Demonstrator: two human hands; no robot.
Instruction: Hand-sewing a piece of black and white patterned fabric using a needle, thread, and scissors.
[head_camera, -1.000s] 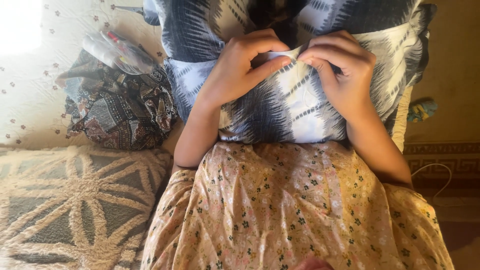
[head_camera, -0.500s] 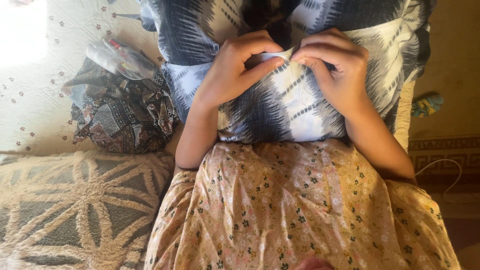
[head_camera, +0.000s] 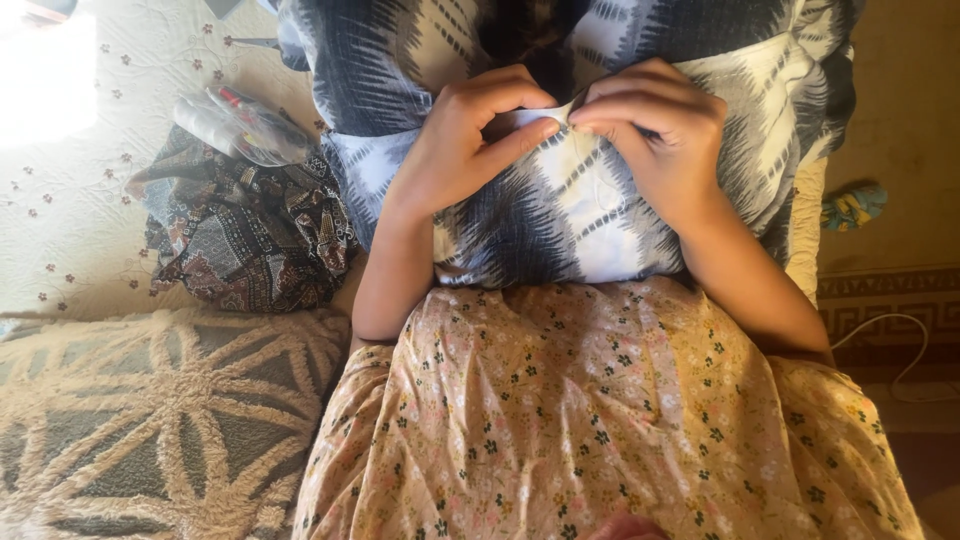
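both hands (head_camera: 570, 135) pinch the blue-and-white patterned cloth (head_camera: 560, 215) beneath them.

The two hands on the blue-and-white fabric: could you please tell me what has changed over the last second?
Very little. The left hand and right hand still pinch the same small fold of the blue-and-white patterned fabric between their fingertips; the grip has barely shifted. The dark patterned bundle and the clear plastic packet on it lie as before.

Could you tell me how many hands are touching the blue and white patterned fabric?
2: the left hand and right hand pinch the blue and white patterned fabric together near its top middle.
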